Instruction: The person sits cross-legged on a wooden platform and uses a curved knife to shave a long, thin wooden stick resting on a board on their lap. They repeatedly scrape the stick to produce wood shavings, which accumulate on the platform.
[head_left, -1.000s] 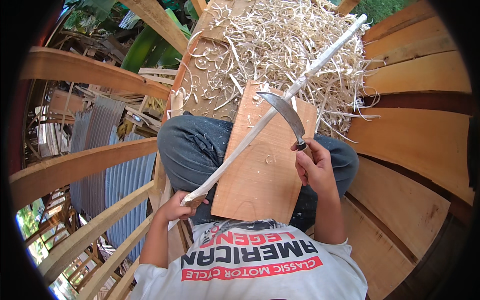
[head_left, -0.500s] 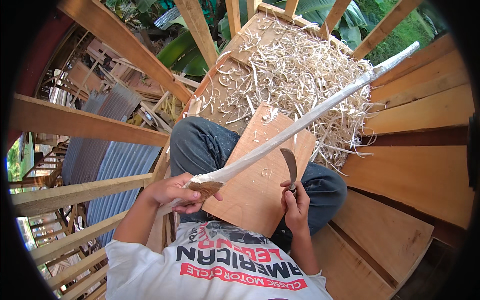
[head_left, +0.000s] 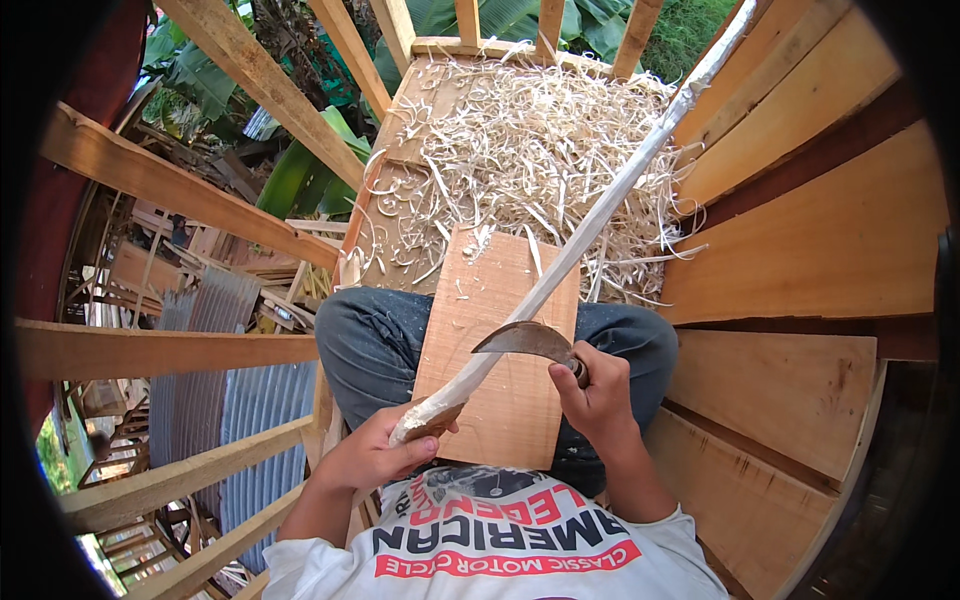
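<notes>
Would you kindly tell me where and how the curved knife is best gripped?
The curved knife is probably best gripped around its handle, from the person's right, where the right hand holds it: its hooked blade points left, over the pale stick.

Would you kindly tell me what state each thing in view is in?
Long pale wooden stick: held aslant, brown patch at near end.
Left hand: closed around the stick's near end.
Curved grey metal knife: blade bare, crossing over the stick; contact unclear.
Right hand: closed on the knife.
Blue cloth trousers: knees bent.
Flat brown wooden board: lying across the trousers, few chips on it.
Curly cream wood shavings: loosely heaped beyond the board.
</notes>
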